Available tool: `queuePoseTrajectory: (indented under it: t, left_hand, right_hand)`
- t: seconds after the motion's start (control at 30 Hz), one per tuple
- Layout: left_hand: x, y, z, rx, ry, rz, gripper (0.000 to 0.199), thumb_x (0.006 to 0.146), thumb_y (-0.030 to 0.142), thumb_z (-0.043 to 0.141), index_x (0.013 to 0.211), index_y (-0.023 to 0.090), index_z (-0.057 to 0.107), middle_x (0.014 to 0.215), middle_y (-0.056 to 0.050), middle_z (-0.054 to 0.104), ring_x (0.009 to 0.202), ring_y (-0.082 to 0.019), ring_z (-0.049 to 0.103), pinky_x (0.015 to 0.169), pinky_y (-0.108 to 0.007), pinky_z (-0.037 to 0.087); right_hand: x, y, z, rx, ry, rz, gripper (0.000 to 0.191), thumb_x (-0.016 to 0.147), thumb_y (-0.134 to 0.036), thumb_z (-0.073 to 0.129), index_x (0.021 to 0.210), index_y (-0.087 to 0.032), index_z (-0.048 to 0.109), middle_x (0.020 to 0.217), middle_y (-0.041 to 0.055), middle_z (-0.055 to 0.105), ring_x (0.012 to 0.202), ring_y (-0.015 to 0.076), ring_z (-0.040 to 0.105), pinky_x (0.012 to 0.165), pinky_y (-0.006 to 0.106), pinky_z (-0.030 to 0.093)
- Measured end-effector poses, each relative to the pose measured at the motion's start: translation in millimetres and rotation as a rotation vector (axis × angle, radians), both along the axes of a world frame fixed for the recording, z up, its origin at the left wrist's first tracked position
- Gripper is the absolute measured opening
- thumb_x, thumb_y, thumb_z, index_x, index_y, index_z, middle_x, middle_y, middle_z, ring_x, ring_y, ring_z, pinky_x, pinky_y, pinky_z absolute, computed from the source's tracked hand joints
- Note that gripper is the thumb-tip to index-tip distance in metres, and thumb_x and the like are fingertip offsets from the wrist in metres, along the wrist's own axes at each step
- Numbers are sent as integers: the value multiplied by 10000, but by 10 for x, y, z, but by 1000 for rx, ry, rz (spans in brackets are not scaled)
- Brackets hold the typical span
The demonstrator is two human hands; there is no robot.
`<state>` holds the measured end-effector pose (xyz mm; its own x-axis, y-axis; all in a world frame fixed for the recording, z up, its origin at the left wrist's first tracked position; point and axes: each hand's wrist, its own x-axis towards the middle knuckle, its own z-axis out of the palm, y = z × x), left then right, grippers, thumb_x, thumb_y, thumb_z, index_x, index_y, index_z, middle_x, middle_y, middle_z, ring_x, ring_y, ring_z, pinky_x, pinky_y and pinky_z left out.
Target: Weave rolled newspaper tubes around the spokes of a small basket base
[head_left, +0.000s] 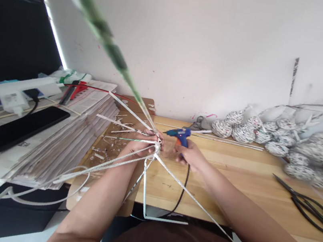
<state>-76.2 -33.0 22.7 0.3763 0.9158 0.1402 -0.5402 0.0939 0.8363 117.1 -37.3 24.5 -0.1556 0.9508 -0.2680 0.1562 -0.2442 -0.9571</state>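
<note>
Over the right edge of a flat brown cardboard sheet [128,209], my left hand [139,146] is closed on the joint [157,146] of a spidery bundle of thin white rolled-paper tubes [145,191], which splay outward, one long green-streaked tube [108,46] slanting up and leftward. To the right of that sheet, my right hand [189,154] grips a blue-and-orange plastic glue gun [182,134], its barrel nearly level, nozzle pointing left toward the joint.

blue glue gun [182,133], black scissors [296,195]
</note>
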Motion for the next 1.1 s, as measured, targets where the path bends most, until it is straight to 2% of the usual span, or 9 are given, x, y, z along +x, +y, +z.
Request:
queuePoseTrajectory:
  t: [0.13, 0.23, 0.3, 0.4, 0.47, 0.57, 0.67, 0.9, 1.1]
  left_hand:
    - [13, 49, -37, -22, 12, 41, 316, 515, 315, 850, 667, 109, 665, 573, -59, 660, 383, -131, 564, 297, -171, 298]
    - [10, 90, -79, -51, 16, 45, 324, 514, 304, 857, 678, 97, 670, 578, -69, 665, 418, -155, 599, 294, -167, 284]
    - [7, 106, -101, -74, 26, 56, 322, 513, 294, 857, 681, 91, 673, 581, -76, 665, 453, -177, 626, 293, -167, 277]
    - [6, 110, -121, -95, 36, 70, 308, 519, 274, 852, 689, 85, 677, 576, -74, 659, 469, -187, 637, 297, -173, 283]
    - [10, 102, -128, -98, 23, 63, 278, 543, 257, 843, 686, 89, 672, 552, -57, 641, 454, -175, 625, 306, -175, 294]
    - [19, 87, -133, -113, -2, 72, 235, 573, 216, 825, 684, 98, 656, 551, -41, 634, 410, -144, 584, 317, -182, 309]
    - [23, 80, -135, -139, -7, 93, 219, 581, 183, 816, 692, 100, 647, 586, -52, 657, 368, -114, 537, 332, -194, 337]
    - [31, 77, -121, -147, -13, 75, 195, 585, 179, 804, 688, 99, 659, 584, -59, 667, 344, -98, 511, 368, -211, 391]
    - [41, 71, -102, -137, -21, 61, 268, 533, 209, 838, 695, 92, 659, 545, -56, 647, 433, -184, 621, 304, -180, 317]
  right_hand:
    - [399, -291, 189, 254, 111, -94, 350, 715, -340, 743, 943, -202, 516, 756, -20, 649, 393, 47, 450, 350, 186, 323]
    - [610, -546, 397, 277, 185, 33, 353, 806, -437, 684, 1047, -196, 590, 704, -10, 616, 443, 69, 443, 391, 213, 333]
    - [694, -696, 517, 260, 178, 125, 350, 860, -496, 610, 1020, -185, 633, 616, -6, 565, 473, 102, 461, 412, 238, 357]
    - [733, -853, 624, 354, 34, 212, 296, 890, -490, 581, 896, -204, 659, 610, 13, 571, 534, 130, 510, 492, 267, 441]
    - [711, -909, 650, 435, -62, 251, 288, 902, -474, 573, 810, -211, 649, 636, 22, 589, 566, 137, 534, 536, 275, 470]
    - [650, -937, 653, 501, -141, 269, 277, 914, -468, 554, 858, -215, 651, 693, 28, 621, 580, 140, 546, 547, 275, 476]
    - [604, -929, 647, 510, -190, 262, 276, 918, -469, 546, 929, -216, 654, 747, 41, 643, 595, 146, 553, 536, 275, 470]
    - [589, -907, 640, 496, -258, 260, 290, 912, -480, 540, 903, -212, 651, 727, 42, 615, 574, 152, 524, 485, 277, 423]
    - [588, -927, 627, 519, -309, 263, 290, 917, -457, 538, 1005, -206, 652, 648, 1, 547, 555, 143, 511, 498, 265, 419]
